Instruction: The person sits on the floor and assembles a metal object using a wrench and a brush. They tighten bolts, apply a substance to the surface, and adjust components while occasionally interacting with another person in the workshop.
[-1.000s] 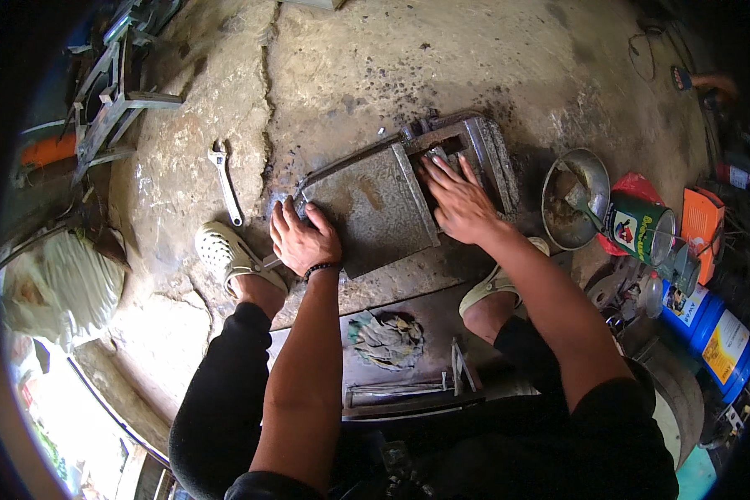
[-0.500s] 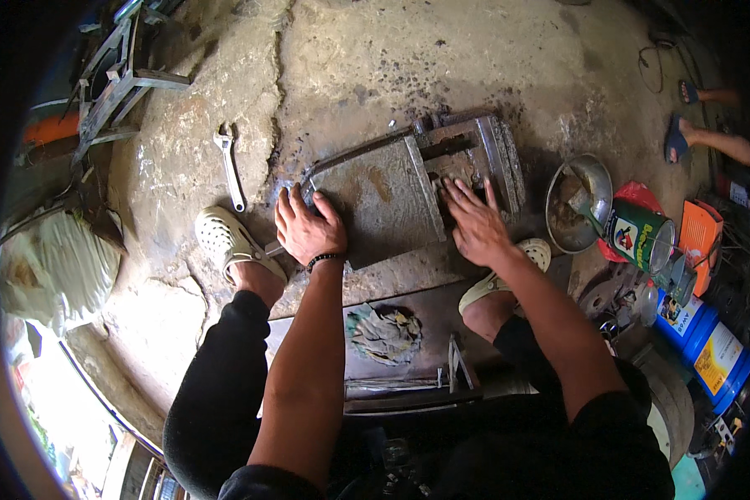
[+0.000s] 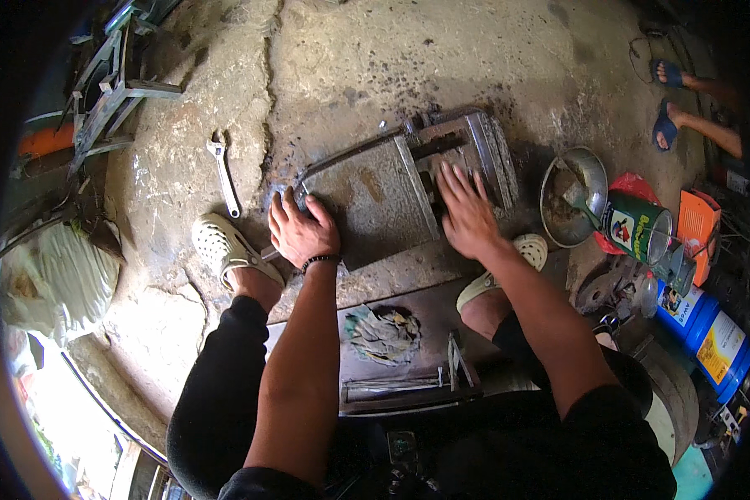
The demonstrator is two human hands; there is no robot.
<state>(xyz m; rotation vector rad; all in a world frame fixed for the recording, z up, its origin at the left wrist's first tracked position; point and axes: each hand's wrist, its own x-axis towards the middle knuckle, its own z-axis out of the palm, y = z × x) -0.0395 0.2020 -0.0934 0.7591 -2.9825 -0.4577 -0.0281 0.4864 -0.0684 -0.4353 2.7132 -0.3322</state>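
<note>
A heavy, greasy metal machine part [image 3: 375,196] lies on the floor between my feet, with a flat plate on its left and a slotted, ridged end on its right. My left hand [image 3: 305,232] rests on the plate's near left corner, fingers spread and pointing away from me. Under its wrist side a short metal rod [image 3: 268,252] sticks out. My right hand [image 3: 468,212] lies flat across the slotted section, fingers stretched forward; what is beneath the palm is hidden. Neither hand grips anything.
An adjustable wrench [image 3: 223,175] lies at left. A metal bowl [image 3: 598,179] with a brush, a green can [image 3: 642,227] and blue buckets [image 3: 708,333] stand at right. A crumpled rag [image 3: 383,335] lies nearer me. Another person's sandalled feet [image 3: 667,125] are at far right.
My right hand has slid slightly forward over the slotted section, its fingers straighter. The left hand stays on the plate's corner. The whole view has shifted a little.
</note>
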